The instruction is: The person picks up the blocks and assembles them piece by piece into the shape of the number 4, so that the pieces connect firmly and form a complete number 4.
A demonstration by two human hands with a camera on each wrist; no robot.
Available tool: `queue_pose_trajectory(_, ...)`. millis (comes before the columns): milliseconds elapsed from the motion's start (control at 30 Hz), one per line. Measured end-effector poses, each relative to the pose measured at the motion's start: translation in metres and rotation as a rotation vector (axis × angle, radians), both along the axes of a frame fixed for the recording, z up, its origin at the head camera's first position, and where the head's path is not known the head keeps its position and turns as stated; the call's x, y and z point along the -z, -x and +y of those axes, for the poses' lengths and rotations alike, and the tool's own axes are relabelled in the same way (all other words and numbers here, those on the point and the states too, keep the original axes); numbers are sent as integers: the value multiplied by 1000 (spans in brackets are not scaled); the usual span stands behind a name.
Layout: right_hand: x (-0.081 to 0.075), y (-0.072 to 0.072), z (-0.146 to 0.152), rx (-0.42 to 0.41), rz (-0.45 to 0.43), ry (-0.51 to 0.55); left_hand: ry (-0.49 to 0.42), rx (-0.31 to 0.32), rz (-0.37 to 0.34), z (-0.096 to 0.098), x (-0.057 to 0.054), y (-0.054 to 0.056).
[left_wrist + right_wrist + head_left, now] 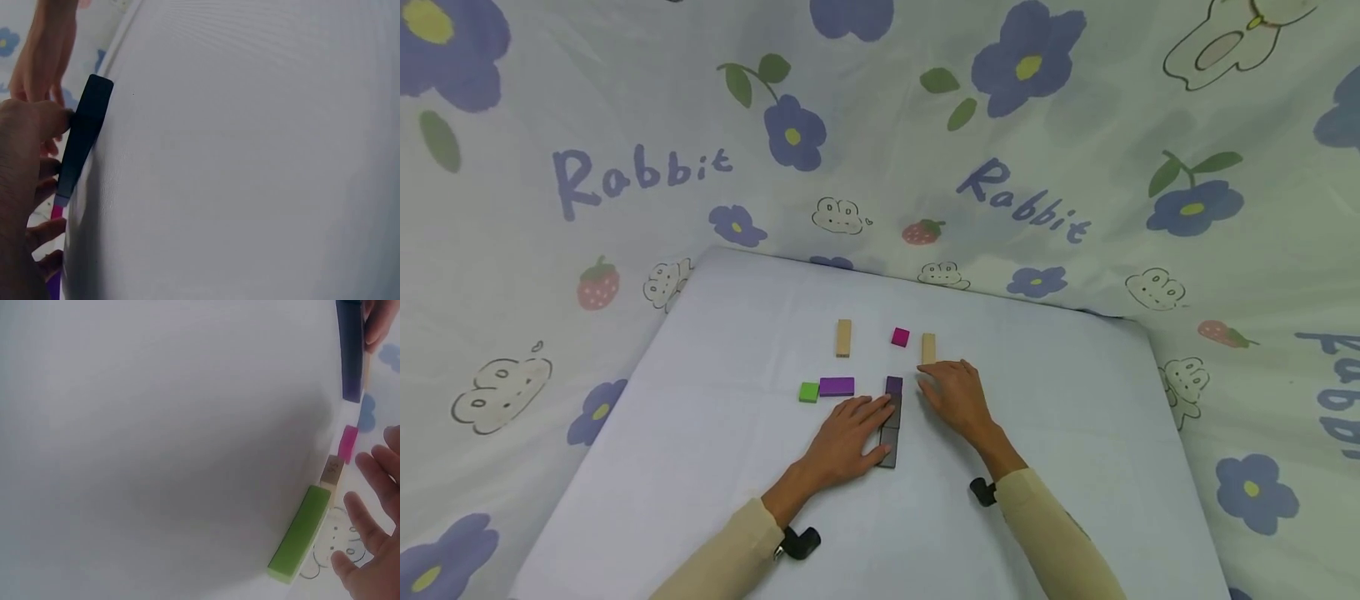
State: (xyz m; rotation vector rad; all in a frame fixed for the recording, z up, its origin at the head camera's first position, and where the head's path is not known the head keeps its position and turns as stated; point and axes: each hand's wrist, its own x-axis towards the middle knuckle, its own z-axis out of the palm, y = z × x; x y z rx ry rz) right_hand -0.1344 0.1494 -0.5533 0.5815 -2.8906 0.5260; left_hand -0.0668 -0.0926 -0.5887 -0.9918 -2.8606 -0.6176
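A line of dark blocks [889, 437], grey with a dark purple end, lies on the white table. My left hand [844, 443] touches its left side with thumb and fingers, the index fingertip resting over the top; in the left wrist view the thumb lies against the dark block [87, 128]. To the right of that line hovers my right hand [957, 398], fingers spread and holding nothing. It is just in front of a pale wooden block [928, 348]. A long green block [300, 534] appears near its fingers in the right wrist view; the head view hides it.
Left of the dark line lie a purple block [837, 387] and a small green block [808, 392], side by side. Farther back are a magenta cube [900, 337] and another wooden block [844, 338]. Patterned cloth [880, 167] rises behind the table [737, 317].
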Motion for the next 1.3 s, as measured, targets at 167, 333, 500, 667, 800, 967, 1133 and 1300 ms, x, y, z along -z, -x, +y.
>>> queue_pose_trajectory(167,2,-1,10,43,-10,52,-5,-2,-12,1,1,1)
queue_pose_trajectory(333,2,-4,20,87,-27,100,-15,5,-23,2,0,3)
queue_pose_trajectory(500,1,-7,30,114,-43,125,-17,7,-23,3,-4,7)
queue_pose_trajectory(667,2,-12,42,106,-16,145,1,30,-99,4,-9,13)
queue_pose_trajectory(800,3,-16,51,101,-24,128,27,40,-132,5,-11,16)
queue_pose_trajectory(967,5,-19,60,108,-61,96,56,45,-157,4,-12,21)
queue_pose_trajectory(1133,7,-21,67,130,-115,69,76,63,-176,2,-13,24)
queue_pose_trajectory(1300,11,-21,71,158,-179,37,93,97,-174,2,-16,29)
